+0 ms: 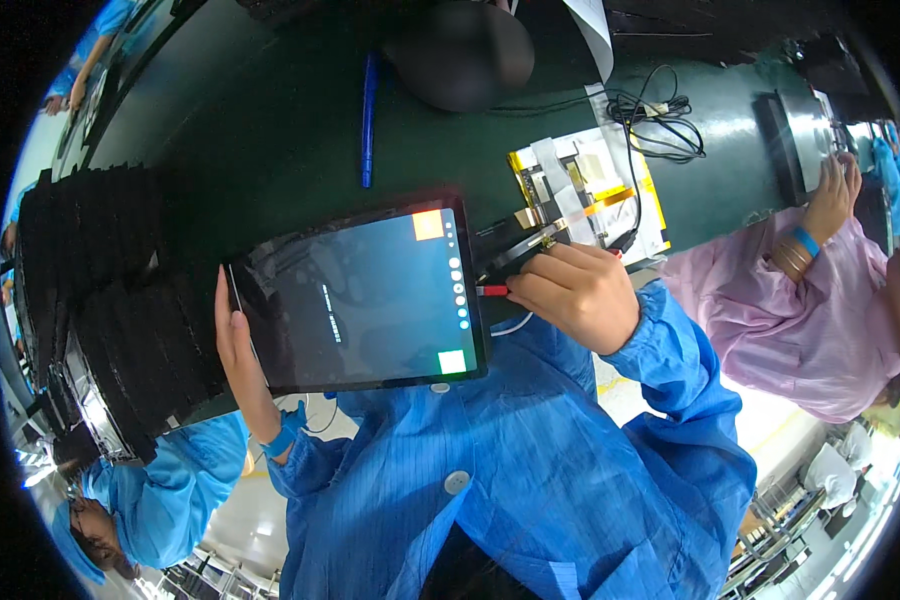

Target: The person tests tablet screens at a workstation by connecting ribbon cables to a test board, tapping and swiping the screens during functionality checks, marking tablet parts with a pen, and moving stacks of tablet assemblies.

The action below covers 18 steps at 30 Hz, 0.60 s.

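Note:
A dark tablet [360, 300] with a lit screen lies tilted in front of me, at the near edge of the bench. My left hand [247, 365] grips its left edge, fingers stretched along the side. At the opposite edge, my right hand [582, 295] pinches a red cable plug [493, 291], whose tip touches the tablet's side; how far it is in, I cannot tell. A white cable [513, 328] hangs below that hand. Just beyond my right hand sits an assembly of circuit parts and yellow-taped white panels [595, 185], with a black lead running to it.
A stack of black panels [100, 290] stands at the left. A blue pen [368, 120] and a dark rounded object [460, 55] lie farther back on the green bench [260, 130]. A coiled black cable [660, 125] is at the right. Co-workers sit on both sides, one in a pink sleeve [770, 300].

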### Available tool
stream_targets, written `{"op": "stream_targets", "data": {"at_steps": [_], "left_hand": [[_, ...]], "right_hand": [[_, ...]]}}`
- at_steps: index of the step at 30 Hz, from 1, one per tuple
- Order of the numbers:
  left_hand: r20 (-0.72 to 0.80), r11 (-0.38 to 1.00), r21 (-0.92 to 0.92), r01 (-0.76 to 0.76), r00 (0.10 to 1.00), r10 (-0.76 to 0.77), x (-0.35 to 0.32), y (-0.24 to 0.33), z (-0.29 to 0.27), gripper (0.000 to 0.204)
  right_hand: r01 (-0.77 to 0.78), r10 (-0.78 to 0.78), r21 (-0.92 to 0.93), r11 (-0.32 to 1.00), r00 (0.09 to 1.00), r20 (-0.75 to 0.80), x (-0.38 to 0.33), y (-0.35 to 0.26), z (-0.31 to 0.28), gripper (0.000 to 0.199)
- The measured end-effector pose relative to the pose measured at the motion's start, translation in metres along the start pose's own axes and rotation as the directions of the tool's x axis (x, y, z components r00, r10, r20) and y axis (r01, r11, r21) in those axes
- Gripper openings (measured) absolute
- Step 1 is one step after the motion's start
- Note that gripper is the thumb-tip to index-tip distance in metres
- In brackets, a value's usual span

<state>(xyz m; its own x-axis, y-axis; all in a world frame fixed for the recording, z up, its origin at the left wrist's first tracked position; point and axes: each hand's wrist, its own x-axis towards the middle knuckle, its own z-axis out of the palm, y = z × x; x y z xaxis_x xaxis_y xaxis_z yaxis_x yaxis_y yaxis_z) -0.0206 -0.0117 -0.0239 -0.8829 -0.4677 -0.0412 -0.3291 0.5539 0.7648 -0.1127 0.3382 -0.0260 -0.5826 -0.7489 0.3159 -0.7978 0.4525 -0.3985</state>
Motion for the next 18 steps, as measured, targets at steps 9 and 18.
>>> {"op": "stream_targets", "data": {"at_steps": [9,18], "left_hand": [[0.108,0.98,-0.196,0.026,0.994,-0.005,0.005,0.005,-0.005,0.062],[-0.005,0.849,-0.373,-0.374,0.916,0.401,-0.021,0.113,-0.108,0.08]], "right_hand": [[0.058,-0.056,-0.051,0.997,0.998,0.042,0.011,-0.001,0.002,0.012],[0.067,-0.057,-0.144,0.987,0.996,0.073,0.038,-0.042,-0.066,0.02]]}}
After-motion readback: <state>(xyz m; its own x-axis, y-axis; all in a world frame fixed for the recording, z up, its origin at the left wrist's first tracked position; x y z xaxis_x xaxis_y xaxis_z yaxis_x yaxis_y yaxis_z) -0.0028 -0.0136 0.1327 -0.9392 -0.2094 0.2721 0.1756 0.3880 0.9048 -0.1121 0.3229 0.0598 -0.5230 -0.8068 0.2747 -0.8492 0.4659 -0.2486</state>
